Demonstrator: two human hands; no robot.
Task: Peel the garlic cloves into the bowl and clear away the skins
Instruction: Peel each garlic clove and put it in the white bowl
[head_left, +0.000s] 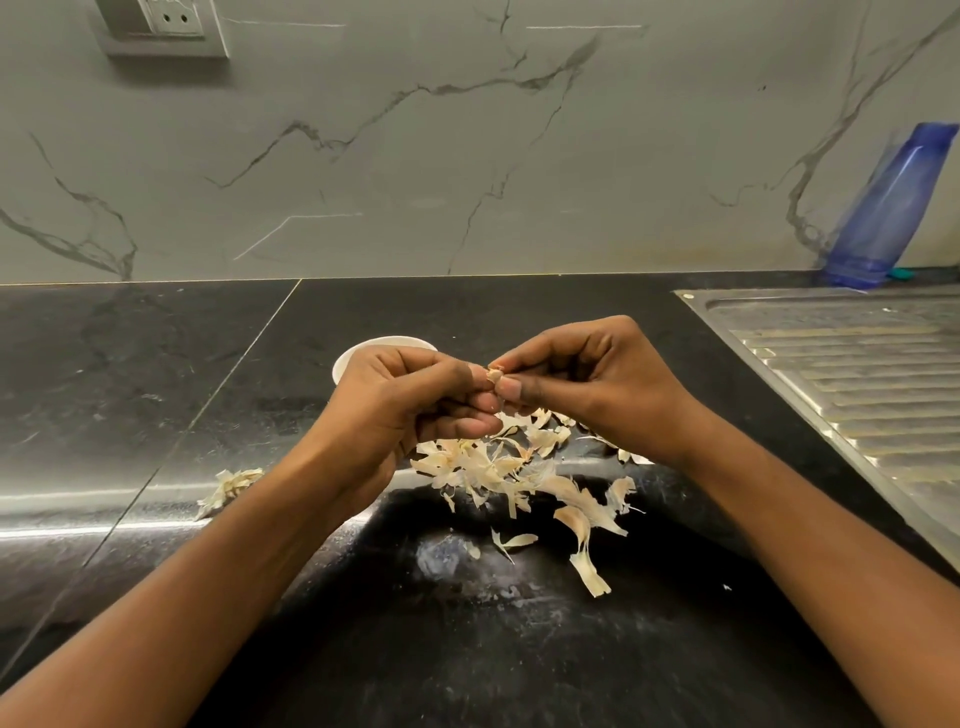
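Observation:
Both hands meet above the black counter. My left hand and my right hand pinch a small garlic clove between their fingertips; only its pale tip shows. Behind my left hand stands a white bowl, mostly hidden, its inside out of sight. A heap of dry garlic skins lies on the counter just below the hands, with loose strips trailing toward me. A separate clump of skins lies to the left, beside my left forearm.
A steel sink drainboard fills the right side of the black counter. A blue plastic bottle leans against the marble wall at the back right. A wall socket sits at top left.

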